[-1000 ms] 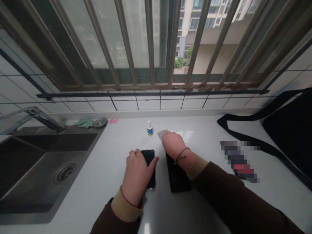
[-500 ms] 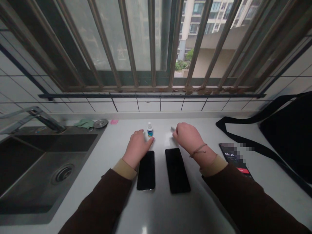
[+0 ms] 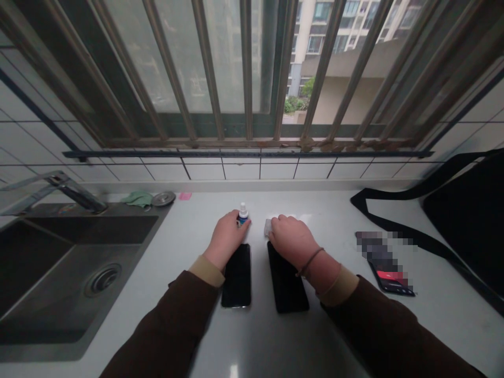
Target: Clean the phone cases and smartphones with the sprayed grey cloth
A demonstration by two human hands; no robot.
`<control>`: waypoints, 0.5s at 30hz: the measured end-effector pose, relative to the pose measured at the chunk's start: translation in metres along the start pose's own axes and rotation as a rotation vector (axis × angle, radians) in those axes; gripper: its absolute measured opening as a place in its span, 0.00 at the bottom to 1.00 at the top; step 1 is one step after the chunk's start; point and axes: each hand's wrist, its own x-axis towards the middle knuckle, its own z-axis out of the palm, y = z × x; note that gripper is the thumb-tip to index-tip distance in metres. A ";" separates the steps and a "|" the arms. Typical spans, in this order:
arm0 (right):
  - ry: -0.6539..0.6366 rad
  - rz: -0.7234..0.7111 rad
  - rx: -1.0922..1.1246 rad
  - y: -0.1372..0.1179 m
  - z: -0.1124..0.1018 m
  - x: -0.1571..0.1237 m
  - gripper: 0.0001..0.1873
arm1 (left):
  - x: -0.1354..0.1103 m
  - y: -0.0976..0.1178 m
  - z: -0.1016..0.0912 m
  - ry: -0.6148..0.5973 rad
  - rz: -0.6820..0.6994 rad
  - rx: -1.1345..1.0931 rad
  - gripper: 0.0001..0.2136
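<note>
On the white counter (image 3: 334, 220), two black smartphones lie face up side by side. My left hand (image 3: 226, 236) is above the left phone (image 3: 236, 275), its fingers closed around the base of a small dropper bottle (image 3: 243, 214) with a white cap and blue label. My right hand (image 3: 292, 239) rests just above the right phone (image 3: 287, 281), pressing down on a white wipe (image 3: 268, 227). Only the wipe's edge shows past my fingers. A third phone (image 3: 389, 278) lies further right, its screen partly pixelated.
A steel sink (image 3: 79, 273) with a faucet (image 3: 74, 191) fills the counter's left side. A green cloth (image 3: 137, 198), round metal lid (image 3: 163, 198) and pink note (image 3: 185, 196) lie behind it. A black bag (image 3: 464, 210) sits at right, below a barred window (image 3: 244, 68).
My left hand has moved from over the left phone to the bottle. My right hand has shifted left, off the right phone's top, and the wipe now shows beside its fingers.
</note>
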 end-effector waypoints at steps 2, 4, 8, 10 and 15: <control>0.019 0.007 0.006 0.005 -0.006 -0.009 0.11 | -0.005 0.002 0.000 0.002 0.009 -0.008 0.08; 0.048 0.012 0.022 0.009 -0.009 -0.021 0.11 | -0.009 0.004 -0.001 0.010 0.013 -0.009 0.09; 0.160 0.006 0.121 0.012 -0.005 -0.051 0.10 | -0.023 0.000 -0.013 0.051 0.010 0.002 0.20; 0.220 0.007 0.201 0.011 0.001 -0.063 0.09 | -0.036 -0.002 -0.024 0.080 0.003 0.005 0.20; 0.304 -0.065 0.388 0.005 0.020 -0.077 0.09 | -0.072 -0.003 -0.043 0.143 0.004 -0.222 0.14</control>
